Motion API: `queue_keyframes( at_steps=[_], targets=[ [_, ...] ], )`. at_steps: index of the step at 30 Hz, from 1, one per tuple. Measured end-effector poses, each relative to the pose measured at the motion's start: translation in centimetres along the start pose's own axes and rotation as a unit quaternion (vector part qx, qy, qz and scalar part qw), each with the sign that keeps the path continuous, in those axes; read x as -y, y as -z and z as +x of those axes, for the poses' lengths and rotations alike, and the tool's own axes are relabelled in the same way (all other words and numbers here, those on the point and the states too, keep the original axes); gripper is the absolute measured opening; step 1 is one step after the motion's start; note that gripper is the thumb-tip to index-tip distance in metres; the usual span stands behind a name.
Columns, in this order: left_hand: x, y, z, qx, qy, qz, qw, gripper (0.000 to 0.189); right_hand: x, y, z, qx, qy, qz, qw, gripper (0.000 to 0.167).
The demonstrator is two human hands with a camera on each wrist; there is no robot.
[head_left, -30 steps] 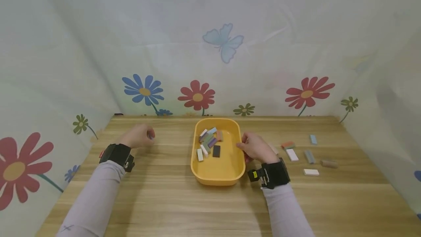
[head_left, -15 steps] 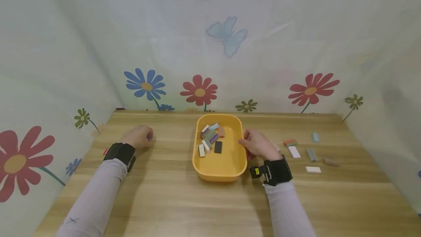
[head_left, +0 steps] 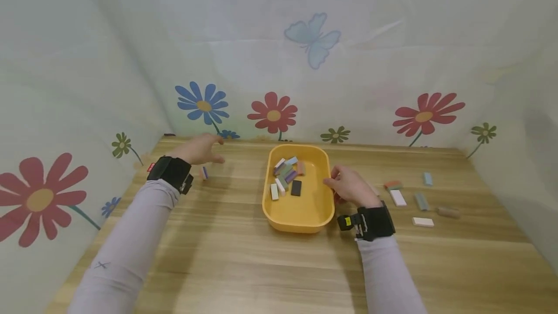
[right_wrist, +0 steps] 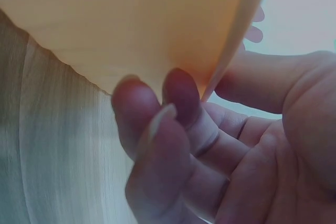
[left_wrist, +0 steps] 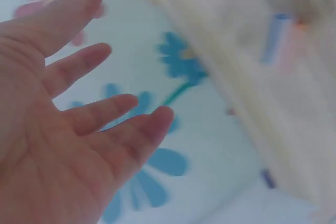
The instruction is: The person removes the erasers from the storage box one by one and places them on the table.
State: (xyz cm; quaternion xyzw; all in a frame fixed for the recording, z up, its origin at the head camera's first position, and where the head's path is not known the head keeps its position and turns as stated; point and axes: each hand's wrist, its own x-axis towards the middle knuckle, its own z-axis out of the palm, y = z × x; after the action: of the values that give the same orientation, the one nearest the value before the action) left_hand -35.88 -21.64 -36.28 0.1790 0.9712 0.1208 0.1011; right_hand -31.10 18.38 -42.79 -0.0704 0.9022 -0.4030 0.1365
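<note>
Yellow tray: on the surface; right side pinched by the right hand, thumb inside, fingers outside the wall.
Left hand: fingers extended, spread apart.
Loose block: on the surface, below the left fingers, nearer the person; not touching.
Heap: blocks inside, toward the tray's left.
Outer blocks: scattered, right of the right hand.

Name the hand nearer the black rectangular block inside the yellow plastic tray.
Right. The right hand pinches the right wall of the tray, right of the black block; the left hand is farther off, beyond the tray's left side.
</note>
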Motion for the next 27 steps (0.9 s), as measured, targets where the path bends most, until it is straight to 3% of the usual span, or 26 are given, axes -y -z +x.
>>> queue_keyframes(
  at_steps=[4, 8, 14, 23, 27],
  targets=[
    [-2.4, 2.4, 0.4, -0.003, -0.016, 0.015, 0.9998, 0.058, 0.1, 0.3, 0.0, 0.002, -0.002, 0.007, 1.0, 0.02],
    [-4.6, 3.5, 0.8, -0.002, -0.026, 0.024, 0.9994, 0.058, 0.2, 0.5, 0.0, -0.002, -0.001, -0.001, 1.0, 0.02],
    [-7.6, 4.0, 1.8, 0.016, -0.032, 0.038, 0.9987, 0.06, 0.0, 0.0, 0.0, 0.007, 0.006, 0.016, 0.9998, 0.018],
    [-13.6, 4.9, 3.1, 0.05, -0.094, 0.049, 0.9931, 0.072, -0.4, 0.1, 0.0, -0.009, 0.006, -0.005, 0.9999, 0.019],
    [-15.5, 4.9, 3.7, 0.053, -0.118, 0.09, 0.9875, 0.061, -0.2, 0.0, 0.1, -0.01, 0.006, -0.009, 0.9999, 0.019]
  ],
)
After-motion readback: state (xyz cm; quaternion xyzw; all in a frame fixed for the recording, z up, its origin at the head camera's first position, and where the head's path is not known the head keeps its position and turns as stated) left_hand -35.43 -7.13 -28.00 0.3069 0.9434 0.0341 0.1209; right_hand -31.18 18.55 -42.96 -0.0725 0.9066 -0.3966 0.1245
